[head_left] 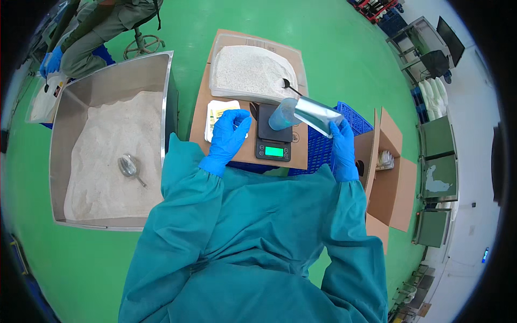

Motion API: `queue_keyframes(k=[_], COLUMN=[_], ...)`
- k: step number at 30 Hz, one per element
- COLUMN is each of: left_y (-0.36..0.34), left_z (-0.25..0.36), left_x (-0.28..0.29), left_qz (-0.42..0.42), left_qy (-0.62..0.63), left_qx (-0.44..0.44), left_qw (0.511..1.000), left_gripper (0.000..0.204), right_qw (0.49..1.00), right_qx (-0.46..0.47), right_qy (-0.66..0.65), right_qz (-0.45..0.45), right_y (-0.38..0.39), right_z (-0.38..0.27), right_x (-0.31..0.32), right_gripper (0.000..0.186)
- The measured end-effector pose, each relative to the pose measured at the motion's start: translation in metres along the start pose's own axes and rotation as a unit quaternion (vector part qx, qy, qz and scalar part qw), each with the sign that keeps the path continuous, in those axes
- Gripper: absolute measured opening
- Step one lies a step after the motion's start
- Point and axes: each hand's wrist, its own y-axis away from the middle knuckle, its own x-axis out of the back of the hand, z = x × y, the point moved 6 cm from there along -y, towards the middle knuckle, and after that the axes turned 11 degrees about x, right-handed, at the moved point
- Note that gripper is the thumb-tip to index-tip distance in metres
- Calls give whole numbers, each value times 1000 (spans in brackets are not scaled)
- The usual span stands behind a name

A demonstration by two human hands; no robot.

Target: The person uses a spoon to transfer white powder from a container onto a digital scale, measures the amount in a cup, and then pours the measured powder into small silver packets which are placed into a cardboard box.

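Note:
My right hand point(342, 148), in a blue glove, grips the lower right end of a silver pouch point(318, 114). The pouch's other end meets a translucent blue cup point(281, 116), which leans over a black digital scale point(273, 152) with a lit green display. My left hand point(228, 137), gloved the same way, is closed with its fingers curled and pressed together; whatever is in them, if anything, is hidden. It covers part of some white and yellow packets point(211, 114). Between that hand and the scale is a small dark spoon-like piece point(254, 110).
Beyond the scale, a clear tub point(214, 81) of white granules holds a black spoon point(290, 85). A metal bin point(168, 102) with pale powder and a metal scoop point(129, 167) stands left. At right are a blue crate point(353, 116) and an open cardboard box point(401, 191). Another person point(102, 27) sits far left.

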Motion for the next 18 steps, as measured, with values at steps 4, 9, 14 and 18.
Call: queue_keyframes(k=[4, 9, 14, 18], left_y=[-1, -1, -1, -2], left_z=[3, 3, 6, 6], left_x=[-2, 1, 2, 3], left_qz=[-5, 1, 6, 8], left_qy=[11, 4, 16, 20], left_qx=[9, 2, 5, 1], left_qw=[1000, 1000, 1000, 1000], left_gripper=[19, 19, 22, 23], right_qw=[999, 986, 973, 962], right_qx=[1, 16, 23, 20], right_qy=[30, 125, 180, 225], right_qz=[-43, -111, -141, -154], right_y=[-15, -31, -43, -50], right_z=[-15, -23, -41, -54], right_x=[0, -15, -30, -34], right_gripper=[30, 30, 30, 27])
